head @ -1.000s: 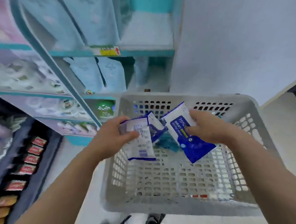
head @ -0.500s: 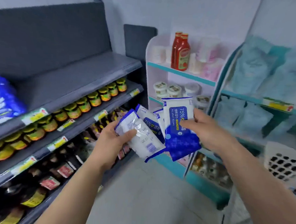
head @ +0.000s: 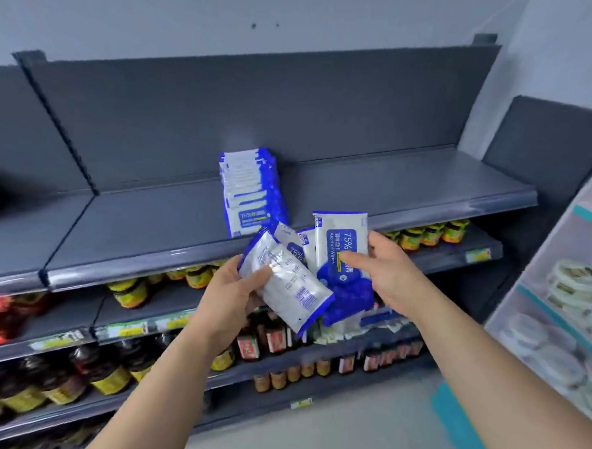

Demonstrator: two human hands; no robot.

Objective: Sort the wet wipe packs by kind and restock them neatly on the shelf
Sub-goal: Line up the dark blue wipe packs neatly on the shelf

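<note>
Several wet wipe packs [head: 298,250] were fanned out between two hands at the centre of the frame, in front of a grey top shelf [head: 409,185].

The left hand [head: 229,291] gripped a white-backed pack [head: 291,286], its thumb curled over the face, with more packs tucked behind. The right hand [head: 393,274] pinched a front-facing pack [head: 341,247] printed "75% Alcohol Wipes", thumb across the label and fingers behind. The held packs overlapped and touched one another. Just above them, a row of matching packs [head: 252,187] stood upright on the shelf. Yellow-labelled jars [head: 424,236] lined the shelf below, dark bottles [head: 268,339] filled lower shelves, and a white-and-teal rack [head: 525,281] with round tubs stood at the right edge.
</note>
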